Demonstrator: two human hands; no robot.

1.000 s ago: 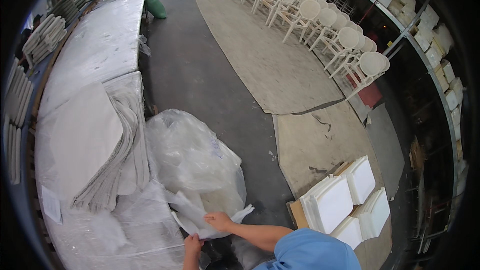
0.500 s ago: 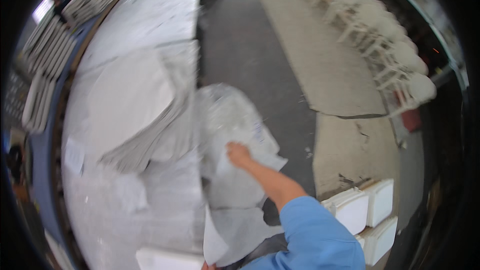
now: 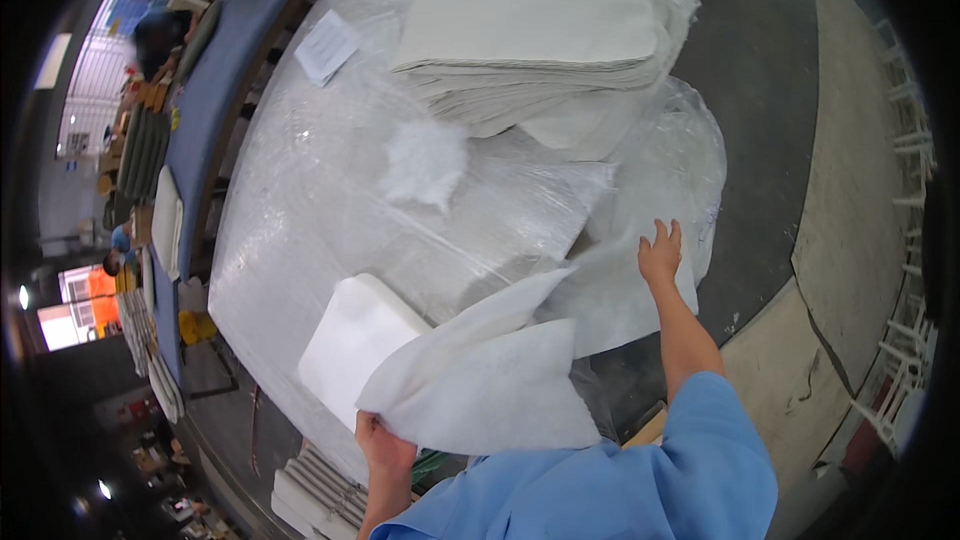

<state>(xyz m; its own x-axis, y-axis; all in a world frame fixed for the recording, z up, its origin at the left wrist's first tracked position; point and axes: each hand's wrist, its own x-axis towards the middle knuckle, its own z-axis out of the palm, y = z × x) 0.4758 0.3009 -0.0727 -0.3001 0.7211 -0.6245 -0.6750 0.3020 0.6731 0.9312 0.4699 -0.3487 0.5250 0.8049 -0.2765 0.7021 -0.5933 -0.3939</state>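
White batting sheet (image 3: 490, 390) between hands | left hand (image 3: 387, 448) pinching its edge | right hand (image 3: 660, 255) ungripped, fingers spread, over clear plastic bag (image 3: 700, 150) | grey floor (image 3: 757, 120) beyond bag's edge

Windows (image 3: 92, 90) at the left are glowing brightly, while the lower-left background is lying in dimness. Clear plastic film (image 3: 290, 205) is reflecting scattered glare. The fisheye lens is bending straight edges, and black vignetting is darkening the rim.

I am standing beside a plastic-wrapped table (image 3: 270, 240). It is carrying a stack of pale sheets (image 3: 530, 5), a fluffy tuft (image 3: 427, 162), a paper (image 3: 327, 47) and, nearer me, a white pad (image 3: 350, 330).
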